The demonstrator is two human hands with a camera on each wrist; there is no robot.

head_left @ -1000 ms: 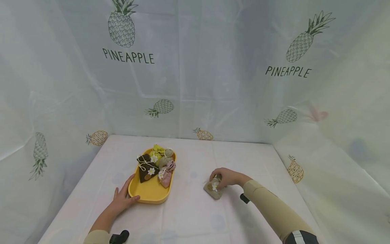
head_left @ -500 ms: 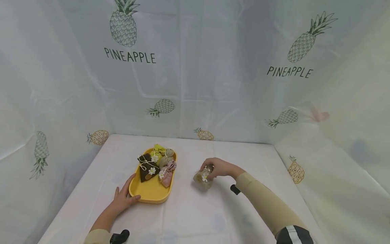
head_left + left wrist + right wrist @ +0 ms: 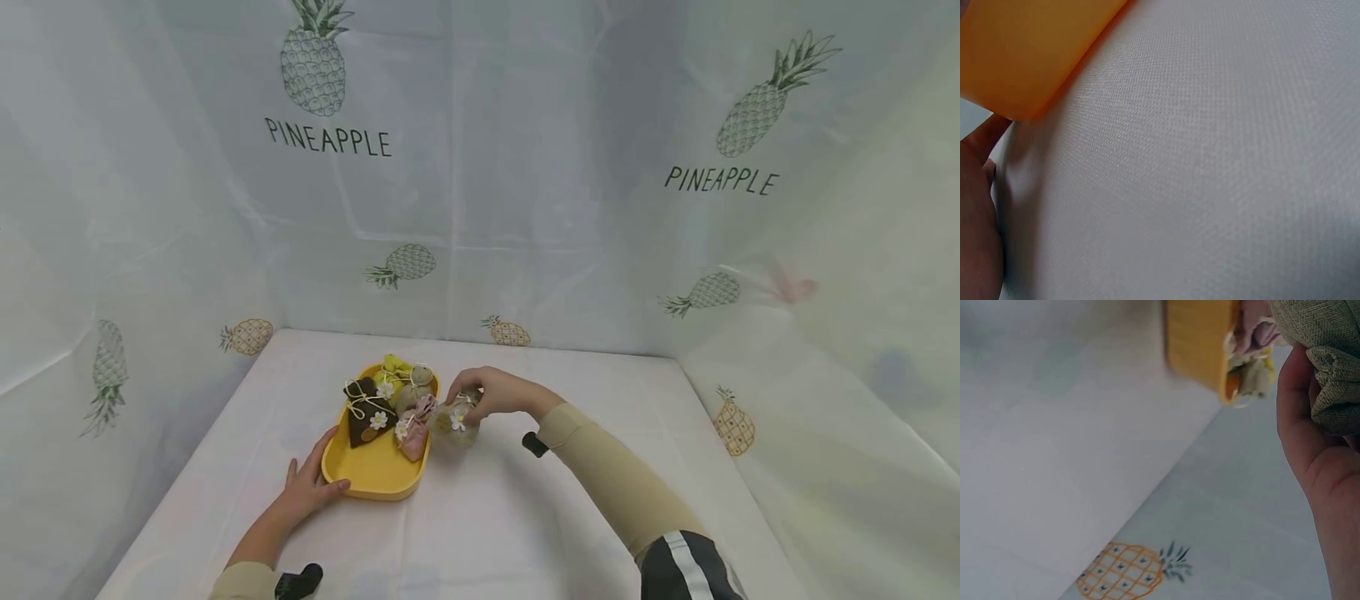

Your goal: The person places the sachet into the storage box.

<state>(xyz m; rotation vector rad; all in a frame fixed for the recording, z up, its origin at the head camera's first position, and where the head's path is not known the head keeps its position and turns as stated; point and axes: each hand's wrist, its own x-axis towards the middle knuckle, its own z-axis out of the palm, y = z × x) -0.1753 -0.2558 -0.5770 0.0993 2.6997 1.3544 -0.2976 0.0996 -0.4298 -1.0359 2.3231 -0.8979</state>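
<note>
My right hand (image 3: 504,393) pinches the gathered neck of a grey-beige drawstring pouch (image 3: 442,423) with a white flower. In the head view this pouch overlaps the right rim of a yellow tray (image 3: 367,477); its coarse weave shows in the right wrist view (image 3: 1319,322). Inside the tray lie a dark brown pouch (image 3: 366,423), a pink pouch (image 3: 413,442), a yellow-green pouch (image 3: 395,367) and a beige pouch (image 3: 411,395). My left hand (image 3: 303,492) rests at the tray's near-left corner, thumb along the front and fingers spread by the left side.
The tray stands on a table covered with a white cloth (image 3: 540,492). Behind and at both sides hangs a pale curtain (image 3: 525,208) printed with pineapples. The tray's front part shows bare yellow floor.
My right hand has carried the grey-beige pouch up off the table and leftward to the tray's right side. My left hand and the tray have stayed in place.
</note>
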